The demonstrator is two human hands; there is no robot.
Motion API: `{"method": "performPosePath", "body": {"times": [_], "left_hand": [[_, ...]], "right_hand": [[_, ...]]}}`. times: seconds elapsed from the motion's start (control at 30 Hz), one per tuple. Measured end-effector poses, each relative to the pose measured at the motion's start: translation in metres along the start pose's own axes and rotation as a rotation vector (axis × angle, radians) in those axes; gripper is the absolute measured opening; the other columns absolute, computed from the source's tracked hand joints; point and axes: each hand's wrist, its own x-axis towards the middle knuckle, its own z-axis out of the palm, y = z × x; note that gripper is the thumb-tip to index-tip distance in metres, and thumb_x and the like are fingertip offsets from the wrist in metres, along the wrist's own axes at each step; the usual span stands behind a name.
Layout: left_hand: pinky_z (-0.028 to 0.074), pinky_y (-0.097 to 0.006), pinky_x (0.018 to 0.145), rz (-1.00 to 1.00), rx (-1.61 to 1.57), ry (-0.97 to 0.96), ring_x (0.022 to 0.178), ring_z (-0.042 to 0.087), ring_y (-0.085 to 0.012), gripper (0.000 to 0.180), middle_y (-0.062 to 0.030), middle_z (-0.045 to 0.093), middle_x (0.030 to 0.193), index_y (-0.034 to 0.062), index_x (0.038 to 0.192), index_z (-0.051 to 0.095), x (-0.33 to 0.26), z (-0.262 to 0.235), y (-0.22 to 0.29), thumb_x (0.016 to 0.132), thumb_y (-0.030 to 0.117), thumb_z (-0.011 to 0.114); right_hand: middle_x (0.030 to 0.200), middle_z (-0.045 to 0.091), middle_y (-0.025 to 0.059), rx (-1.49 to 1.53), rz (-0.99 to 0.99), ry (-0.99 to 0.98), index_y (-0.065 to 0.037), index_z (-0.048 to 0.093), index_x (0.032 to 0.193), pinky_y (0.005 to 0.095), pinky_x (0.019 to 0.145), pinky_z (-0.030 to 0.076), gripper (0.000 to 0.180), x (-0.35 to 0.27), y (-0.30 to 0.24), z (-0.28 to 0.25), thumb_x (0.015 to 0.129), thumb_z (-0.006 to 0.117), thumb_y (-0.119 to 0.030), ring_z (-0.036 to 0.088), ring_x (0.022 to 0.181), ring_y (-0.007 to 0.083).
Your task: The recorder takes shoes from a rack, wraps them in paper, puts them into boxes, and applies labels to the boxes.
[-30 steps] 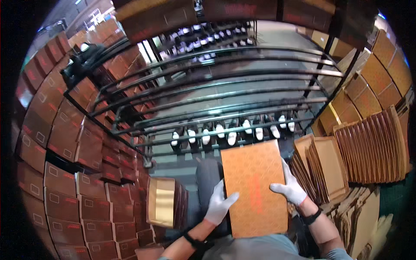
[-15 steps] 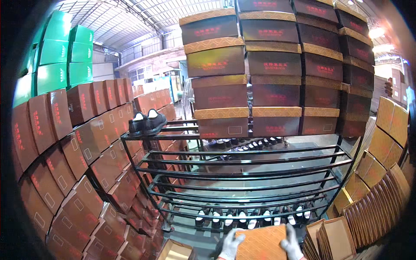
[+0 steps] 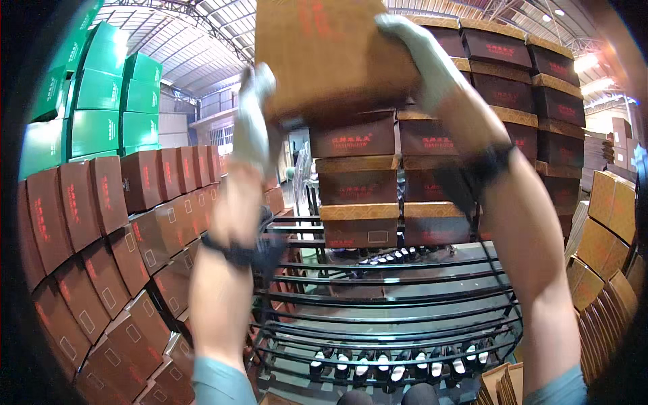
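Observation:
A shoebox [image 3: 331, 61] with a tan, red-printed face is raised high in front of me, at the top of the picture. My left hand [image 3: 253, 111], in a pale glove, grips its left side. On the opposite side my gloved right hand [image 3: 422, 57] presses against the box near its upper right edge. Both arms are stretched upward, with black bands at the wrists. Behind the held box stand stacked dark shoeboxes [image 3: 358, 185] with tan patterned lids, which it partly covers. Whether it touches the stack I cannot tell.
A black metal rack [image 3: 385, 300] carries the stack, with several black shoes [image 3: 398, 364] on its low level. Brown boxes [image 3: 74, 202] and green boxes [image 3: 94, 131] are piled at left. Tan boxes [image 3: 604, 236] and upright box parts [image 3: 607, 317] stand at right.
Both hands have lifted the box from the bottom of the view up to the top, before the stack. My forearms now fill the middle, hiding the shoes on the rack's upper left.

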Motion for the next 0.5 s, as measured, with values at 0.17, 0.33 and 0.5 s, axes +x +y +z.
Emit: {"method": "performPosePath", "body": {"times": [0.17,0.33,0.5], "left_hand": [[0.043,-0.045,0.127,0.394,0.865,0.09,0.153,0.054,-0.0413,0.075,-0.0256,0.042,0.175,0.0204,0.179,0.023,0.149,0.004,-0.036,0.116,0.054,0.044],[0.051,-0.039,0.12,0.365,1.47,0.055,0.138,0.069,-0.0326,0.053,-0.0217,0.069,0.153,0.0256,0.162,0.062,0.193,-0.041,-0.05,0.109,0.024,0.061],[0.045,-0.038,0.125,0.211,1.838,-0.465,0.149,0.06,-0.0278,0.062,-0.0168,0.064,0.162,0.006,0.161,0.06,0.217,-0.002,-0.057,0.112,0.044,0.064]], "right_hand": [[0.109,0.071,0.004,-0.411,-0.365,0.389,-0.011,0.073,0.114,0.0479,0.099,0.05,0.036,0.097,0.054,-0.082,0.104,0.067,-0.045,0.062,0.112,0.021],[0.127,0.076,0.025,-0.902,-0.19,0.01,-0.001,0.078,0.125,0.0455,0.115,0.054,0.037,-0.125,0.14,0.015,0.097,0.066,-0.022,0.071,0.125,0.0412],[0.121,0.078,0.0238,-0.892,-0.06,-0.196,-0.002,0.08,0.119,0.0471,0.106,0.058,0.03,-0.237,0.179,-0.004,0.095,0.073,-0.019,0.073,0.117,0.0404]]}}
